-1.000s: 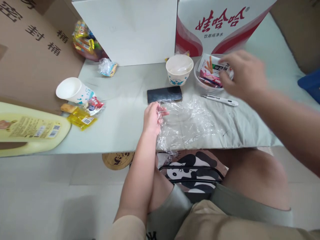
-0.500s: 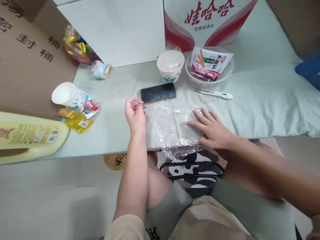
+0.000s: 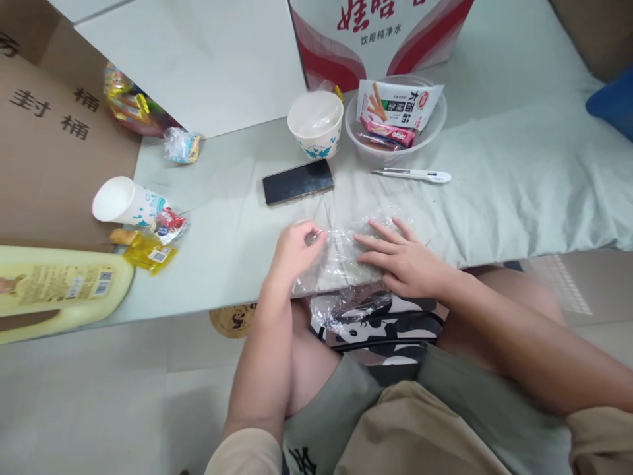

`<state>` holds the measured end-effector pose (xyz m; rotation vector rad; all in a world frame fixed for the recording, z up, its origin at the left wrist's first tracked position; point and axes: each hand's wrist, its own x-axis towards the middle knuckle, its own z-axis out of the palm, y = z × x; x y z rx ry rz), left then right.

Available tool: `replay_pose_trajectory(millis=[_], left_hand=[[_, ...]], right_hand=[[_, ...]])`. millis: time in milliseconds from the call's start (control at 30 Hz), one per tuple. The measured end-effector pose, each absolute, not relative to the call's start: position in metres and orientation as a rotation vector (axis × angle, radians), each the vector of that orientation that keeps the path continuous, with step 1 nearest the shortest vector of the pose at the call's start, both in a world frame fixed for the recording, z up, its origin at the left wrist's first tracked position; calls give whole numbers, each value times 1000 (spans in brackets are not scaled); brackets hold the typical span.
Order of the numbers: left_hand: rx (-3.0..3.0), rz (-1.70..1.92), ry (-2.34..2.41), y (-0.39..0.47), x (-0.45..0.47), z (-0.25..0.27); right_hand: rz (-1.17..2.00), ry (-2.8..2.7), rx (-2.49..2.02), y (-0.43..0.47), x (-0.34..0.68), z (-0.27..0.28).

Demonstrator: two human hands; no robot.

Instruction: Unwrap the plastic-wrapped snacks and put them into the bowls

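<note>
My left grip [image 3: 297, 252] pinches the clear crinkled plastic film [image 3: 340, 252] at its nine o'clock while my right grip [image 3: 408, 264], fingers apart, rests at three, seemingly steadying it flat.

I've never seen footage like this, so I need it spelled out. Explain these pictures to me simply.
There is no machine here, just a seated person's bare hands. One camera, worn on the head, looks forward and down.

The left hand pinches a sheet of clear plastic film; the right hand lies on it, fingers spread.

Beyond, on the pale green cloth, are a phone, a white cutter-like tool, a paper bowl and a clear bowl of snack packets. A paper cup lies tipped at left.
</note>
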<state>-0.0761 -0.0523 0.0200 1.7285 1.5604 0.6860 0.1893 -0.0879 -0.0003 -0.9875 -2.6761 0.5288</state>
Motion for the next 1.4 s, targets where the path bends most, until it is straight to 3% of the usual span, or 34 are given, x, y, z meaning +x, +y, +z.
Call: replay_pose_trajectory(millis=[133, 300, 467, 667, 733, 933, 1200, 1400], left_hand=[[1258, 847, 1159, -54, -87, 32], [1077, 1185, 1535, -29, -86, 15], [1333, 779, 1662, -24, -77, 12], [1143, 89, 942, -42, -97, 41], [1143, 169, 834, -41, -101, 41], [936, 541, 1260, -31, -85, 28], [984, 398, 1068, -39, -67, 31], [1047, 586, 1030, -35, -72, 26]], right_hand=[[602, -2692, -927, -84, 187, -1], [656, -2697, -865, -81, 186, -1], [655, -2687, -831, -80, 187, -2], [666, -2691, -827, -80, 189, -2], [675, -2696, -824, -80, 189, -1], [680, -2724, -804, -79, 189, 1], [624, -2721, -761, -85, 188, 1], [600, -2707, -761, -86, 186, -2]])
